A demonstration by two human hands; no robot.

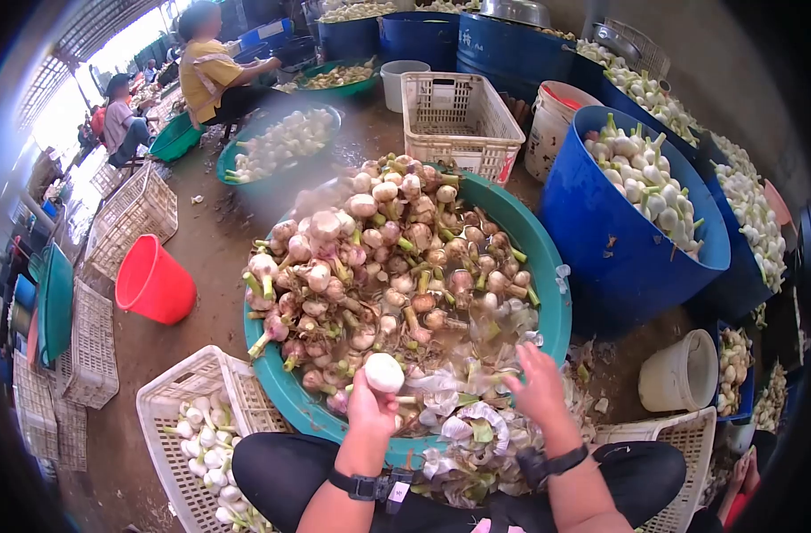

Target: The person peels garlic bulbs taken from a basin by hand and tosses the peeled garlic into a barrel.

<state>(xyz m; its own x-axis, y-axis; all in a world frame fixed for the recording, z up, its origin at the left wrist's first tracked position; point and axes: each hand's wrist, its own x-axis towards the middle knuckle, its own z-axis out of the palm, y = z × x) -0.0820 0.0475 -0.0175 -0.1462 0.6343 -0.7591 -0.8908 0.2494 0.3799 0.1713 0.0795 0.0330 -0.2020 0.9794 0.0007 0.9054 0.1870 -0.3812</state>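
Observation:
A clean white garlic bulb point(384, 373) sits in my left hand point(368, 407), its fingers closed around it over the near part of a green tub point(555, 258). My right hand point(540, 384) is apart from the bulb, fingers spread and slightly blurred, above the tub's near right side. Brown, unpeeled garlic bulbs with stems point(370, 253) are heaped in the tub with murky water. Wet, pale garlic skins point(477, 426) gather at the near rim and spill towards my lap.
Peeled garlic lies in a white crate point(161, 417) by my left knee. A red bucket point(157, 280) stands left, a blue barrel of garlic point(592, 240) right. A white crate point(463, 115) is beyond the tub. Another person in yellow point(210, 80) sits at the back left.

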